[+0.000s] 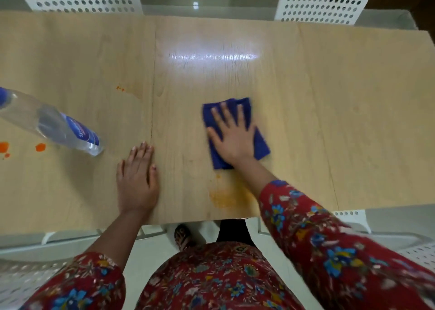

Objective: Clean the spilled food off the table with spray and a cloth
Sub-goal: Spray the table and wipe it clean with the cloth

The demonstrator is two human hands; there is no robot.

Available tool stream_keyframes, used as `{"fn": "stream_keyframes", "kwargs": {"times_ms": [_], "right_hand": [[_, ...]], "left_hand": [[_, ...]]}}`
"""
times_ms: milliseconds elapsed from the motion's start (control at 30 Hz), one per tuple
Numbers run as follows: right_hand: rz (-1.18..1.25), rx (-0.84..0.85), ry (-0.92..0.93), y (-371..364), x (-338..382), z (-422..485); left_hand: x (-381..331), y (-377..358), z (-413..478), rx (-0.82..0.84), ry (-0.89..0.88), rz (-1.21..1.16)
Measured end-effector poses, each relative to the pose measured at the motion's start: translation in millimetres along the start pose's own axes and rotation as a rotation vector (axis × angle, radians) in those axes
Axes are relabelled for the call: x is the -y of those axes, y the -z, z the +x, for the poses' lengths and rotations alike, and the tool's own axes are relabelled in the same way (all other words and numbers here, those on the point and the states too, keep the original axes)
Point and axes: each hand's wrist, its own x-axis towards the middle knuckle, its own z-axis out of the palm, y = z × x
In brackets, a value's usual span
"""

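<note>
- Pale wood-grain table (329,102) fills the view, with white perforated plastic chairs (322,3) along its far edge.
- The right hand (235,135) lies flat with fingers spread, pressing down on a folded dark-blue cloth (261,145). The cloth's long axis runs roughly along the fingers, away from the person.
- The left hand (137,182) rests flat on bare table, fingers close together and holding nothing, well to the left of the cloth.
- A smeared orange food stain (226,198) sits just behind the right wrist, toward the person, partly under the forearm.
- A clear plastic spray bottle with a blue label (58,126) stands ahead and left of the left hand. Bright orange blobs (40,147) lie beyond it, and small orange specks (120,88) lie farther ahead.
- The right hand is nearest the smear, so drawing the cloth straight back should cover it. The blobs would need a long reach across.
</note>
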Motion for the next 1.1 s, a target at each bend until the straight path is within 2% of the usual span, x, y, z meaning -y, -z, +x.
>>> {"fn": "stream_keyframes", "kwargs": {"times_ms": [67,133,200,267,333,400,467,533,600,667,700,733,767,867,933,1000,1100], "right_hand": [[-0.024,0.034,0.244,-14,30,-35],[-0.064,0.024,0.441,-20,17,-72],[-0.091,0.002,0.502,-17,-23,-87],[-0.120,-0.028,0.377,-9,-65,-77],[-0.111,-0.054,0.152,0,-83,-48],[-0.081,-0.083,-0.023,5,-68,-17],[-0.059,-0.061,-0.020,4,-29,2],[-0.069,-0.015,0.226,-5,10,-12],[-0.120,0.071,0.634,-18,29,-56],[-0.160,0.166,0.955,-16,11,-76],[-0.164,0.161,1.018,-10,-5,-70],[-0.162,0.119,0.994,-7,-21,-56],[-0.157,0.068,0.890,-4,-34,-35],[-0.113,-0.021,0.394,11,-47,33],[-0.100,-0.044,0.256,15,-21,70],[-0.107,-0.027,0.270,16,16,91],[-0.148,0.027,0.465,6,65,81]], "left_hand": [[-2,-1,-2,-0.006,0.007,-0.017],[0,2,0,0.001,-0.005,-0.023],[12,10,3,0.054,-0.082,0.017],[29,18,2,0.104,-0.206,0.075],[41,23,0,0.109,-0.253,0.084],[43,23,-1,0.084,-0.209,0.054],[42,23,-1,0.067,-0.179,0.032],[44,24,-1,0.066,-0.165,0.029],[46,24,-3,0.062,-0.150,0.037],[45,24,-2,0.058,-0.134,0.038],[44,23,-1,0.057,-0.135,0.037],[44,23,-1,0.061,-0.137,0.035],[45,23,0,0.067,-0.141,0.032],[43,23,0,0.055,-0.143,0.015],[45,22,0,0.052,-0.134,0.022],[46,21,0,0.053,-0.123,0.023],[47,21,-1,0.047,-0.104,0.019]]}}
